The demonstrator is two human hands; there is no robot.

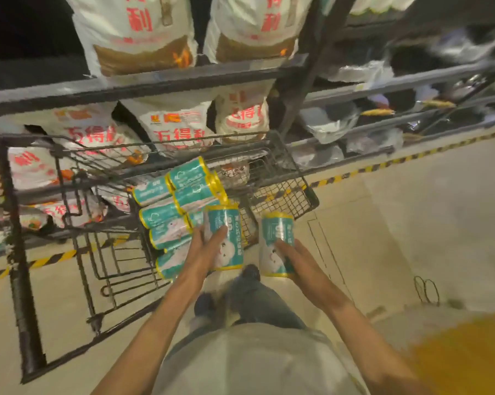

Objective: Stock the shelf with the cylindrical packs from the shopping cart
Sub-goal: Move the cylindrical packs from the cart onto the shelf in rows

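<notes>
Warehouse aisle, pale concrete floor (411, 223) with a yellow-black hazard stripe (383, 165) along the foot of a dark metal shelf (155, 81). Left hand (209, 246) grips one cylindrical pack (229, 238) from the side, fingers wrapped across its front, pack held roughly upright just at the cart's near edge. Right hand (292, 255) grips a second pack (274, 240), fingers curled over its lower half, pack held upright over the floor, outside the cart and beside the first. Wire shopping cart (283, 166) stands left of centre against the shelving; inside it lies a stack of further packs (172, 206), mostly on their sides, piled several deep. Packs: teal wrap, yellow bands at both ends, white cartoon figure and white print; text too blurred to read. Shelf tiers hold large white sacks (137, 32) with red characters; the bay to the right holds clear-wrapped goods, indistinct.
</notes>
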